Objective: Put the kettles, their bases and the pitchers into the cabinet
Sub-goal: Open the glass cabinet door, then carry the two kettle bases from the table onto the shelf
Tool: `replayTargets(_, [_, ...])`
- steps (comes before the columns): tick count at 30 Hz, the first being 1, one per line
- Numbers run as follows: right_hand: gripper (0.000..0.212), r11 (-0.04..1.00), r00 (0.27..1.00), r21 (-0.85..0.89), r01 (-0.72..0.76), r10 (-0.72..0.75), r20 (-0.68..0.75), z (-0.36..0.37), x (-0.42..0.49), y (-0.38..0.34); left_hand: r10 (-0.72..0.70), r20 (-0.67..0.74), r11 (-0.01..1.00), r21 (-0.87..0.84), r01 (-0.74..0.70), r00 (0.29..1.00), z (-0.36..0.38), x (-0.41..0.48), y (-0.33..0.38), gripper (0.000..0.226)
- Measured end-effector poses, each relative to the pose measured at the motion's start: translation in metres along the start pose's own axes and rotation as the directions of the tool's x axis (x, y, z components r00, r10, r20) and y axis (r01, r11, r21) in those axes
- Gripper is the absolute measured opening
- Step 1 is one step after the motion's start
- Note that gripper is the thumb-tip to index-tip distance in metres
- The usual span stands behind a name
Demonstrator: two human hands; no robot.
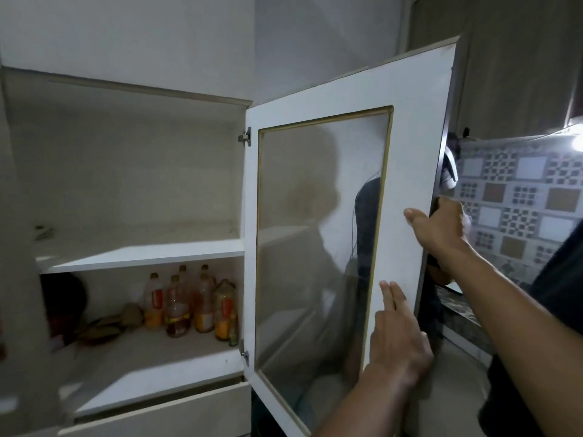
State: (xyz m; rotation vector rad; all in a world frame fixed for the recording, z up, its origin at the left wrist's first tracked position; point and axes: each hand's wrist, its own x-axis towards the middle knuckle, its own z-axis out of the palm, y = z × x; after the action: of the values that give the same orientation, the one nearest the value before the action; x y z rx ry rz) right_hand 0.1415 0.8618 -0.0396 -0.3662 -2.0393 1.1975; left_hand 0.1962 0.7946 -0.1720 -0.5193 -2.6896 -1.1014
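Observation:
The white wall cabinet (142, 253) stands open, with a bare upper shelf and a lower shelf holding bottles. Its right door (410, 137), white with a glass pane, swings out toward me. My right hand (441, 228) grips the door's free edge, thumb on the inner face and fingers behind. My left hand (397, 335) rests on the inner face near the same edge, two fingers straight against the frame. No kettle, base or pitcher can be made out; a white object (448, 171) peeks from behind the door.
Several orange-labelled bottles (189, 307) and dark items (63, 298) sit on the lower shelf. The left door (19, 247) hangs open, blurred, at the left edge. A drawer front (157, 411) lies below. Patterned wall tiles (517, 197) and a counter are at right.

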Motion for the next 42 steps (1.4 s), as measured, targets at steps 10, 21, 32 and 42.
replayTargets(10, [0.064, 0.813, 0.744, -0.279, 0.512, -0.581, -0.330, 0.031, -0.071, -0.040, 0.085, -0.103, 0.996, 0.027, -0.083, 0.991, -0.059, -0.020, -0.072, 0.059])
replayTargets(21, [0.062, 0.804, 0.600, 0.019, 0.594, -0.459, 0.655, 0.242, -0.292, -0.113, -0.310, -0.563, 0.780, 0.311, 0.544, 0.766, -0.297, -0.168, -0.279, 0.045])
replayTargets(32, [0.055, 0.682, -0.077, 0.392, 0.618, -0.444, 0.893, 0.432, -0.586, -0.189, -0.592, -0.773, 0.325, 0.029, 0.945, 0.227, -0.415, -0.401, -0.461, 0.041])
replayTargets(42, [0.079, 0.573, -0.523, 0.568, 0.591, -0.264, 0.811, 0.645, -0.761, -0.184, -0.701, -0.645, -0.109, -0.327, 0.939, -0.305, -0.425, -0.500, -0.642, 0.065])
